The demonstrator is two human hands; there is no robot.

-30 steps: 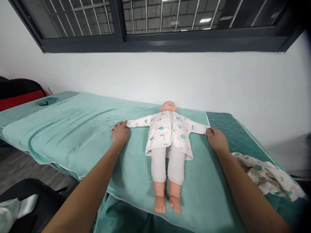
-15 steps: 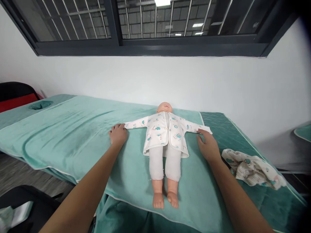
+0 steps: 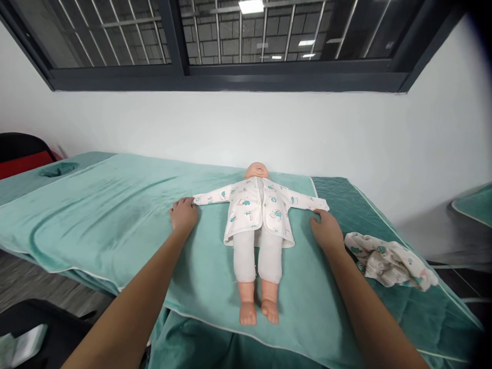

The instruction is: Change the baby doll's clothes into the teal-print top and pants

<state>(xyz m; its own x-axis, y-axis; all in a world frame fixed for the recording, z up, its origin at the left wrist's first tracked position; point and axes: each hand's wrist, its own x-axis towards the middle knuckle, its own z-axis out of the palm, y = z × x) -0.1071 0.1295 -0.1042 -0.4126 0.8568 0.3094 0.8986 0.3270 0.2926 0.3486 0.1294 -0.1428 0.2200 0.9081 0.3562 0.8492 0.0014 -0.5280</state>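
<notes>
A baby doll [image 3: 257,251] lies on its back on a teal towel [image 3: 115,205], arms spread wide. It wears a white printed jacket [image 3: 255,207] and white leggings, with bare feet toward me. My left hand [image 3: 183,214] rests at the end of the doll's left-side sleeve, fingers curled on the cuff. My right hand [image 3: 326,229] lies on the towel just below the other sleeve's end, fingers bent and touching the cuff.
A crumpled printed garment [image 3: 388,259] lies on the green quilted bed cover [image 3: 346,192] at the right. A white wall and a dark barred window stand behind the bed. A red and black seat [image 3: 23,156] shows at the far left.
My right hand slid from the very tip of the sleeve inward and down, below the cuff. The left hand stayed at its cuff. The view shifted slightly.
</notes>
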